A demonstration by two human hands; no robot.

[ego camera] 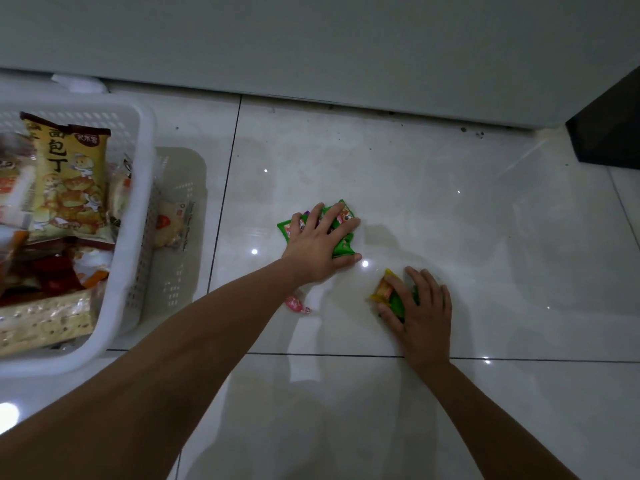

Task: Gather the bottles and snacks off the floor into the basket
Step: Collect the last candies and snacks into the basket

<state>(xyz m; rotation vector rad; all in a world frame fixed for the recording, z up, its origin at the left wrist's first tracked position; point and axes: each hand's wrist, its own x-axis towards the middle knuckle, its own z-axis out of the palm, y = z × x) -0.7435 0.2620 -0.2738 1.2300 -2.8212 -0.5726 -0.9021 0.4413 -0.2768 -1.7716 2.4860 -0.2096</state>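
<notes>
L hand [317,244]: flat, fingers [341,221] splayed wide over a cluster of green snack packets [343,245] on the floor [450,209]; pressing down, not yet closed round them.
R hand [420,306]: fingers curled partway over a yellow-and-green packet [388,294]; touching, looks like a loose grasp, can't tell if it's lifted.
Pink candy [298,304]: small wrapped piece, just behind L wrist, near side of the forearm; free of both hands.
Basket [138,244]: white, perforated walls, well apart to the left of L fingers; already holds a tall yellow snack bag [69,178] plus other packs.
Key relation: basket lies left of both hands, L hand nearer; the green cluster's long axis runs roughly across L palm, so I'd judge a scoop toward the palm, then a sweep left.
Hidden: most of the green packets under L palm, count unclear; R packet half covered, print unreadable.
Cut off: basket's left side out of frame.
Bottles: none visible on the floor; dim shapes in the basket too blurred to name.
Stage: prob. late, few items left on the floor.
</notes>
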